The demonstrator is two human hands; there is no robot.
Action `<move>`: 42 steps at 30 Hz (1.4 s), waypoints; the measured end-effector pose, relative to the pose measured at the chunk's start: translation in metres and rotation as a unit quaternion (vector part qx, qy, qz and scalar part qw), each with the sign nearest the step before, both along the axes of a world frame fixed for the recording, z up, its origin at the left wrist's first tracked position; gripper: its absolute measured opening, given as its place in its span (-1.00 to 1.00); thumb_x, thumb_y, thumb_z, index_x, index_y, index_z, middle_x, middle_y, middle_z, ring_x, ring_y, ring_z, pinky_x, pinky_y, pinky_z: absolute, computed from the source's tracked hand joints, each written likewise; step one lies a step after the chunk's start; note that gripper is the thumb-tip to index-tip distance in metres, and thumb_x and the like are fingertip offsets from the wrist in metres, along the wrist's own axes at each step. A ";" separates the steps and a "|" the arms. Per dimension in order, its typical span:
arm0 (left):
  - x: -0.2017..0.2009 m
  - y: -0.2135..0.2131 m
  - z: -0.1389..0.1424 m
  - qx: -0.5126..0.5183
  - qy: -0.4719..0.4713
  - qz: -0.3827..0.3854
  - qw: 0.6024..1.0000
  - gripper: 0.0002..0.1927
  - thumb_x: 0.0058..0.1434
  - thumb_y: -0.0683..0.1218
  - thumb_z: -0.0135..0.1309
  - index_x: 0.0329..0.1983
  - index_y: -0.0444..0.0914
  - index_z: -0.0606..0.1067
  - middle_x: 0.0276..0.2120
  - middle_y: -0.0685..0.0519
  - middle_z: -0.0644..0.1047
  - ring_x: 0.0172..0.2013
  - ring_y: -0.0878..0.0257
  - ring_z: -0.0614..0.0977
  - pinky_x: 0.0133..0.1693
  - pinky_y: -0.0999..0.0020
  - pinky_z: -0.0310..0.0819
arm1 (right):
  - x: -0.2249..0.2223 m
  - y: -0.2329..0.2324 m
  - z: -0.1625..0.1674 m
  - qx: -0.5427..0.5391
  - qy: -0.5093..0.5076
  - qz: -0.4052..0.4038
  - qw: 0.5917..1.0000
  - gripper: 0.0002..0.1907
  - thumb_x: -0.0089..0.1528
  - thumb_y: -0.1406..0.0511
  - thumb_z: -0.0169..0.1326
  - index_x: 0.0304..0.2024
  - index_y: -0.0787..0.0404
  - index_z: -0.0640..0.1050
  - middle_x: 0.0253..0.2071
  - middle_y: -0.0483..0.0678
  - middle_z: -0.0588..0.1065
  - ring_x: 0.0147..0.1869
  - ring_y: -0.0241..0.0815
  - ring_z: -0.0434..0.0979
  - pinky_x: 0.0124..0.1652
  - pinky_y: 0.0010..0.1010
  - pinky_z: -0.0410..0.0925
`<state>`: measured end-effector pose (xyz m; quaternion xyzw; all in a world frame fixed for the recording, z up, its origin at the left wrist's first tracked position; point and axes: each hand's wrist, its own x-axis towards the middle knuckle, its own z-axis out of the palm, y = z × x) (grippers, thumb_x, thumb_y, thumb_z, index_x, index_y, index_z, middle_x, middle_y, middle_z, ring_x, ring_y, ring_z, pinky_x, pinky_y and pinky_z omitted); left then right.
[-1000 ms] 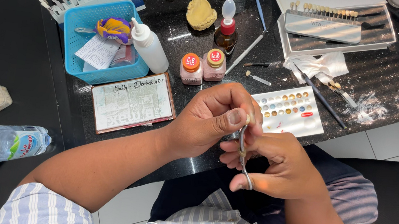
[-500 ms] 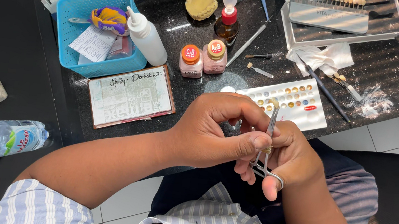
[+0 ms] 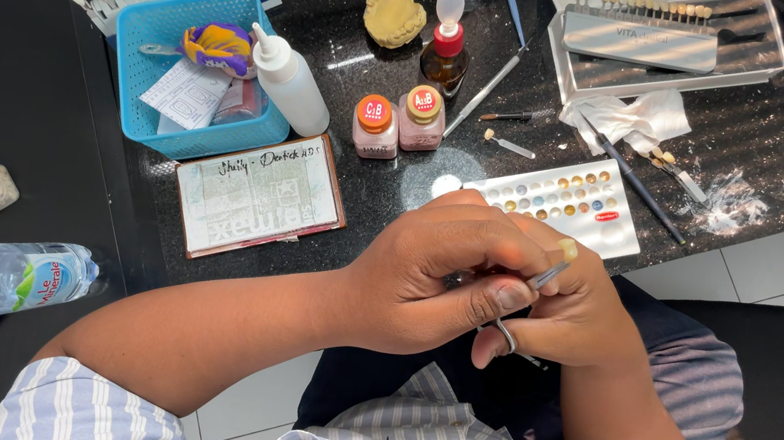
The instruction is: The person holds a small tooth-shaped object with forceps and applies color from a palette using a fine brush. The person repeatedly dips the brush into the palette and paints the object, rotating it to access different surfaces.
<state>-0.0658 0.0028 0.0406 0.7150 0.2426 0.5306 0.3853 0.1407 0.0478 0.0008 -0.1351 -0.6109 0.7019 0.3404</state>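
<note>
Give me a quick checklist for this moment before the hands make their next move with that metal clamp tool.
1. Left hand gripping the metal clamp tool: ok.
2. Right hand supporting it, a finger through the ring handle: ok.
3. Small tooth-coloured piece seated at the tool tip: ok.
4. Tool locked shut: cannot tell.
5. White colour palette within reach just beyond the hands: ok.
6. Two pink powder jars capped: ok.

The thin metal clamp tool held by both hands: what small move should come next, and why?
Probably steady the thin metal clamp tool, because the left hand and right hand both grip it, and the small pale tooth-like piece at its tip stands free above the fingers.
</note>
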 end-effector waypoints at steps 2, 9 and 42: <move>0.001 0.001 0.000 -0.036 0.003 -0.020 0.999 -0.87 0.54 -0.04 -0.01 0.01 -0.16 0.49 -0.12 0.16 0.60 -0.11 0.33 0.63 0.08 0.39 0.37 | 0.000 0.001 0.002 -0.100 -0.031 -0.007 0.994 -0.55 0.03 0.37 0.41 -0.06 0.24 0.55 -0.13 -0.09 0.55 -0.24 -0.26 0.65 -0.40 -0.44 0.52; 0.003 -0.002 -0.006 -0.025 0.082 0.027 0.996 -0.84 0.53 -0.10 -0.02 0.09 -0.16 0.51 -0.17 0.24 0.61 -0.18 0.40 0.60 0.09 0.41 0.16 | 0.006 -0.003 0.000 0.370 -0.196 -0.156 0.895 -0.78 0.12 0.41 0.34 -0.22 0.20 0.58 -0.35 -0.08 0.55 -0.33 -0.22 0.61 -0.34 -0.42 0.42; 0.005 -0.001 -0.019 -0.123 -0.009 -0.153 0.981 -0.76 0.59 0.03 -0.12 -0.14 -0.13 0.48 -0.22 0.25 0.54 -0.14 0.39 0.55 0.15 0.38 0.25 | 0.024 0.010 0.014 0.381 -0.110 -0.045 0.917 -0.78 0.12 0.38 0.34 -0.38 0.10 0.51 -0.37 -0.12 0.49 -0.30 -0.20 0.55 -0.30 -0.39 0.38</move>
